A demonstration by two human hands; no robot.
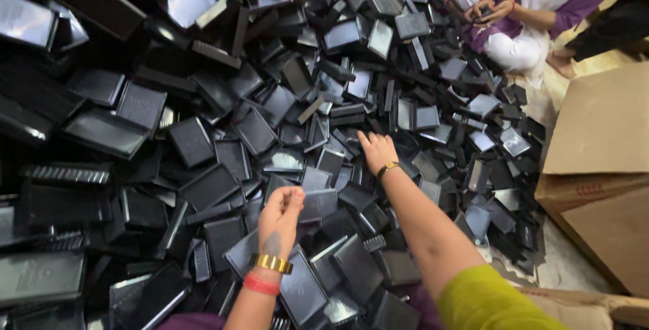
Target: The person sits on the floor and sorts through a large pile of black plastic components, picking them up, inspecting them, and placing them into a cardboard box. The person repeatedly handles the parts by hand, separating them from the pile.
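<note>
A large heap of flat black plastic trays and lids (pixel 203 140) fills most of the view. My left hand (pixel 280 218) hovers over the near part of the heap with its fingertips pinched together at a tray's edge (pixel 318 201); whether it grips it is unclear. It wears a gold bangle and a red band. My right hand (pixel 376 151), with a gold watch, reaches farther out and lies fingers down on the black pieces in the middle of the heap, touching them.
Another person (pixel 534 5) in white and purple sits at the far right edge of the heap, hands together. Brown cardboard boxes (pixel 598 168) stand at the right. A strip of pale floor (pixel 561 269) shows beside them.
</note>
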